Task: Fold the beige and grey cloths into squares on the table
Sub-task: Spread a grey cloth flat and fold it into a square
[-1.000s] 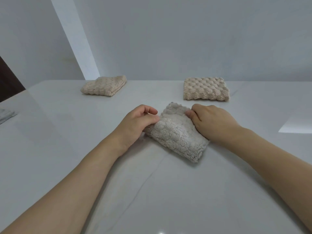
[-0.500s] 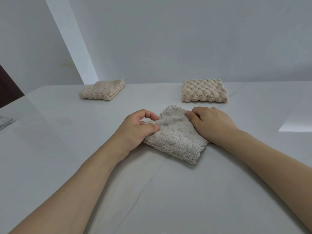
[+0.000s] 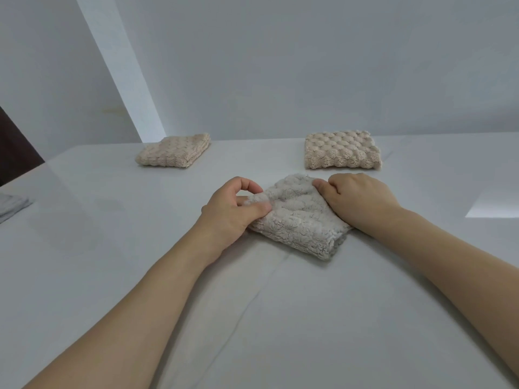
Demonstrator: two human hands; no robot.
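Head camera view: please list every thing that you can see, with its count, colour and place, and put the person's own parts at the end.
Cloth in the hands: 1, pale grey-beige, fluffy, folded, at the middle of the table, a corner towards the camera.
Folded cloths at the back: 2, beige with a bubble pattern; one far left, one far right, both lying apart from the hands.
Grey cloth: 1, grey, at the left edge of the picture, only partly in view.
Table: 1, white, under everything.
Wall: pale grey, behind the table.
Left hand: 1, pinches the left corner of the middle cloth.
Right hand: 1, fingers curled on the far right edge of that cloth.
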